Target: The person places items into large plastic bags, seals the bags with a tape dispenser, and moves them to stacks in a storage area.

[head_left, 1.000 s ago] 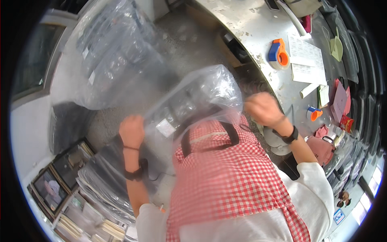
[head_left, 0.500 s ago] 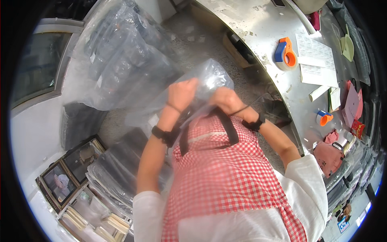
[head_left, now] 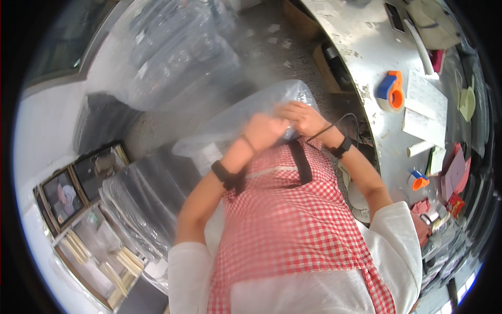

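A clear plastic bag (head_left: 225, 124) lies bunched in front of my waist, a pale label (head_left: 212, 152) showing near its left end. My left hand (head_left: 265, 131) is closed in a fist on the bag's near edge, slightly blurred. Close against it, my right hand (head_left: 304, 119) has its fingers bent over the bag's right end. The fingertips of both hands are partly hidden. What the bag contains, I cannot make out.
Large plastic-wrapped bundles (head_left: 183, 52) stand at the far left. Wrapped stacks (head_left: 141, 193) lie at near left by a shelf (head_left: 86, 267). On the metal table (head_left: 366, 68) to the right are an orange-and-blue tape dispenser (head_left: 391, 92), a smaller one (head_left: 418, 180), papers (head_left: 426, 110) and a phone (head_left: 394, 17).
My hands have come together, the left moving right and slightly down. The bag's raised part has sunk lower. The view has shifted, so the table appears further right.
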Demonstrator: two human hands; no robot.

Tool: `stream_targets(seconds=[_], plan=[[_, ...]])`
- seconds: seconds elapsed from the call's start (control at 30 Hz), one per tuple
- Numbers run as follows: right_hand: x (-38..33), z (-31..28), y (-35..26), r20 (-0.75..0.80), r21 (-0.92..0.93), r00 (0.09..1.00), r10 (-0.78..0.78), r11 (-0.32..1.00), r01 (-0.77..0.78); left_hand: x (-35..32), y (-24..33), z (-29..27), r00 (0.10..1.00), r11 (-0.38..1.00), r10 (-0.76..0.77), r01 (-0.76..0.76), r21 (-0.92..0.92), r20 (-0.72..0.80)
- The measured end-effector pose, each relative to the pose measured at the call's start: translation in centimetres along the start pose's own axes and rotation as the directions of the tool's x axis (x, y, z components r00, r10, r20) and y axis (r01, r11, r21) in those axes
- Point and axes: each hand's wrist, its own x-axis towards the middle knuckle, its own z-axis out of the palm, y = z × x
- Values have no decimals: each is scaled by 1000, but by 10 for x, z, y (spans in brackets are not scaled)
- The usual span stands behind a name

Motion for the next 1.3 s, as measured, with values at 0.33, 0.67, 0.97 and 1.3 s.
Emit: stream_targets(seconds=[0.33, 0.67, 0.97, 1.3], plan=[[-29, 17, -5, 115, 415, 953, 281, 858, -304, -227, -56, -110, 846, 843, -529, 533, 78, -60], [-12, 0, -22, 362, 437, 793, 490, 662, -609, -259, -10, 31, 690, 692, -720, 707, -145, -77], [-28, -1, -39, 376, 364, 778, 503, 691, -624, -251, -99, -36, 782, 843, -537, 478, -249, -318], [-51, 4, -52, 318, 318, 721, 615, 647, -693, -261, -114, -19, 839, 756, -539, 441, -484, -77]])
